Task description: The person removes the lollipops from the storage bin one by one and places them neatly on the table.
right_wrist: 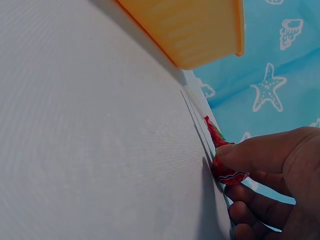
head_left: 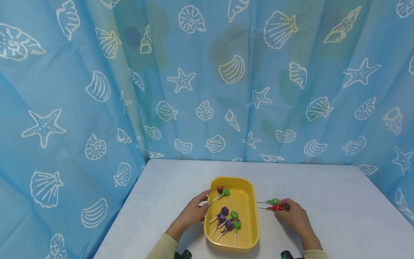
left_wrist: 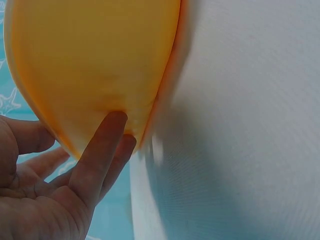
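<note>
A yellow tray (head_left: 250, 216) sits on the white table (head_left: 339, 216) and holds several purple, green and red lollipops (head_left: 226, 219). My left hand (head_left: 194, 212) rests against the tray's left wall (left_wrist: 95, 65), fingers (left_wrist: 102, 150) straight and touching it. To the right of the tray lie a green lollipop (head_left: 273, 201) and a red lollipop (head_left: 275, 207). My right hand (head_left: 292, 214) pinches the red lollipop's wrapped head (right_wrist: 225, 167) between thumb and fingers, its stick (right_wrist: 195, 117) lying on the table.
A blue curtain printed with shells and starfish (head_left: 207, 79) hangs behind and to the left of the table. The table's left edge (head_left: 119, 212) runs close to the left forearm.
</note>
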Demonstrator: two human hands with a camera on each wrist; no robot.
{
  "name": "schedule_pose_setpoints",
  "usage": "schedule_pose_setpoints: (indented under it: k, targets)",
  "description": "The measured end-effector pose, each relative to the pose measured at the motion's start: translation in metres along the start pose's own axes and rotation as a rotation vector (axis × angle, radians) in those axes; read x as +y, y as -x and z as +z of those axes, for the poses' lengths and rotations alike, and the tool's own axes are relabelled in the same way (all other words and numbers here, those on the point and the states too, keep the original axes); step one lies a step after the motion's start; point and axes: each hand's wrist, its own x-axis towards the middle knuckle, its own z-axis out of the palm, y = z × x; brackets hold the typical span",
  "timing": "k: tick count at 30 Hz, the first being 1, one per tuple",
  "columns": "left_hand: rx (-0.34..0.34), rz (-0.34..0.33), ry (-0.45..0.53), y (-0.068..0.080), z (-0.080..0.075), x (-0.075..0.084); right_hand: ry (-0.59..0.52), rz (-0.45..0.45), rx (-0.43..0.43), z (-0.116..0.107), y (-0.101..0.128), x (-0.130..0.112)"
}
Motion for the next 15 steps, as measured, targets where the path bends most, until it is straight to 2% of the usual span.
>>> schedule_pose_setpoints:
  k: [10,15]
  targets:
    - [-0.013,0.004,0.004,-0.0009,-0.0014,-0.0046,-0.019,0.018,0.000,-0.0031,0.0078,-0.0047]
    - [-0.021,0.015,0.008,-0.0008,-0.0034,-0.0061,-0.040,-0.001,0.035,-0.0047,0.0096,-0.0062]
